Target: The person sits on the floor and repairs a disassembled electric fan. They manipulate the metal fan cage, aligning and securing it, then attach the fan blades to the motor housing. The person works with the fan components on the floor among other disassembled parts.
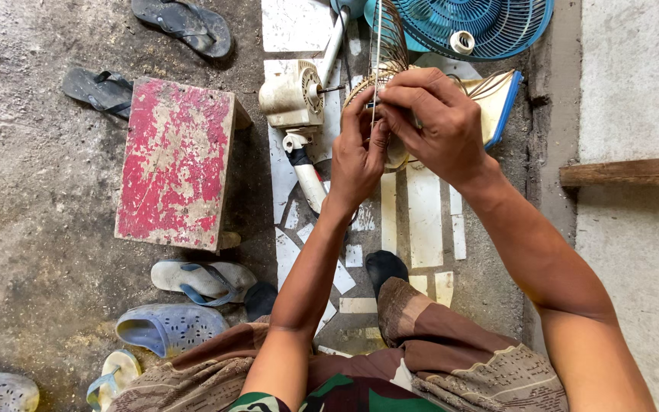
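Rough, dirty concrete floor (32,229) outdoors or in a workshop, with a strip of broken white tile pieces (425,217) set into it and a pale wall or slab (638,91) at the right edge.

Both hands raised together over the tiles, close enough to touch. Left hand (356,156) pinching from below, right hand (432,122) closed from above, both clamped on a small part at the hub of a wire fan guard (390,46) whose thin spokes fan out above the fingers. Possibly a small blue-handled tool or clip between the fingertips; too small and too covered to tell.

Judged well into disassembly or repair: cream fan motor (293,98) already bare, shaft exposed, lying on its white stand tube (310,179) with no blade on it; blue fan grille (490,23) set aside at the top, a small white ring resting on it. Guard not yet refitted, motor unenclosed, so reassembly seemingly left.

Further out: worn red wooden stool (175,164) left of the motor, dark flip-flops (181,21) above it, pale sandals and a blue clog (165,328) below. Wooden plank (627,172) against the right wall.

Hidden or unclear: the exact piece gripped, masked by the fingers; a cream, blue-edged part (501,103) behind the right hand, only partly visible; grille and stand cut off by the top edge.
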